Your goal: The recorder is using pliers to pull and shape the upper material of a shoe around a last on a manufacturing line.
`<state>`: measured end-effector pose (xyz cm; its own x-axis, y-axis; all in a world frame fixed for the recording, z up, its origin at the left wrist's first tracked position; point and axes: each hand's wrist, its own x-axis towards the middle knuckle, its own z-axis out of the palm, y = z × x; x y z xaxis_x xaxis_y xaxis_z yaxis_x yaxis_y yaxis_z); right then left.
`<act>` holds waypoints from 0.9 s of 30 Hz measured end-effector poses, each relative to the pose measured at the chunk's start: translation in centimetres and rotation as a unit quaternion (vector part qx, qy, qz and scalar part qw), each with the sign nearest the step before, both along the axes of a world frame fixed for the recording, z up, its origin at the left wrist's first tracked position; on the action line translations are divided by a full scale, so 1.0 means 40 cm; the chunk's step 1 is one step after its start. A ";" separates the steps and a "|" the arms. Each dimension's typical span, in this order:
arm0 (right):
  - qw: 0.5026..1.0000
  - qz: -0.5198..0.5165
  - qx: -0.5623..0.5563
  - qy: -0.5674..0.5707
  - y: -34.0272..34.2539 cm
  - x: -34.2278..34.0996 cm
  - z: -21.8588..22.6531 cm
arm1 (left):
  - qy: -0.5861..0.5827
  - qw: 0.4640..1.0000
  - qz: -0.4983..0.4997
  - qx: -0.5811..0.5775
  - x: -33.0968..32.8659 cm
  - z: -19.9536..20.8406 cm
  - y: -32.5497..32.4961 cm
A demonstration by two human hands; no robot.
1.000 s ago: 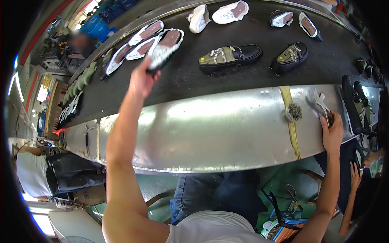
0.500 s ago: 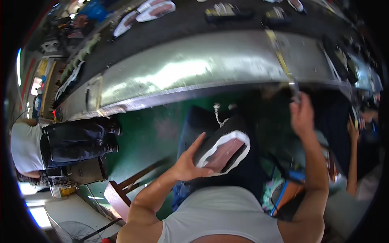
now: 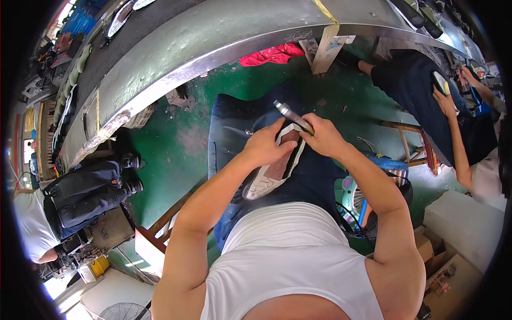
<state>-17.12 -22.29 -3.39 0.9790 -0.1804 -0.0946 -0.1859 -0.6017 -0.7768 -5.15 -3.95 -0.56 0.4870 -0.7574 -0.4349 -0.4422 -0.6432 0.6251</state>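
Brown insole board [image 3: 281, 161] faces up on the unsoled shoe [image 3: 273, 170], which we find over the dark-blue cloth [image 3: 225, 128] across the lap, a white lining edge [image 3: 298, 153] running along the board. We see the left hand [image 3: 265, 145] closed on the shoe, thumb over the board. The right hand [image 3: 324, 137] is wrapped round a silver metal tool [image 3: 292, 115] that points away toward the steel-topped bench [image 3: 213, 38]; whether it touches the shoe, we cannot tell. Half a second ago we saw that tool well apart, near the bench edge, and the left hand alone with the shoe; now both hands meet at its far end, bringing shoe and tool into one working spot
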 end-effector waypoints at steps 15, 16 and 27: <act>0.957 -0.125 0.260 0.015 -0.022 0.020 -0.040 | 0.189 0.966 0.094 -0.151 0.068 -0.100 -0.004; 0.960 -0.115 0.256 0.012 -0.016 0.003 -0.011 | 0.241 0.944 0.117 -0.193 0.084 -0.099 0.005; 0.956 0.106 0.235 0.137 0.156 -0.095 0.176 | 0.244 0.845 0.218 -0.422 0.039 -0.055 0.205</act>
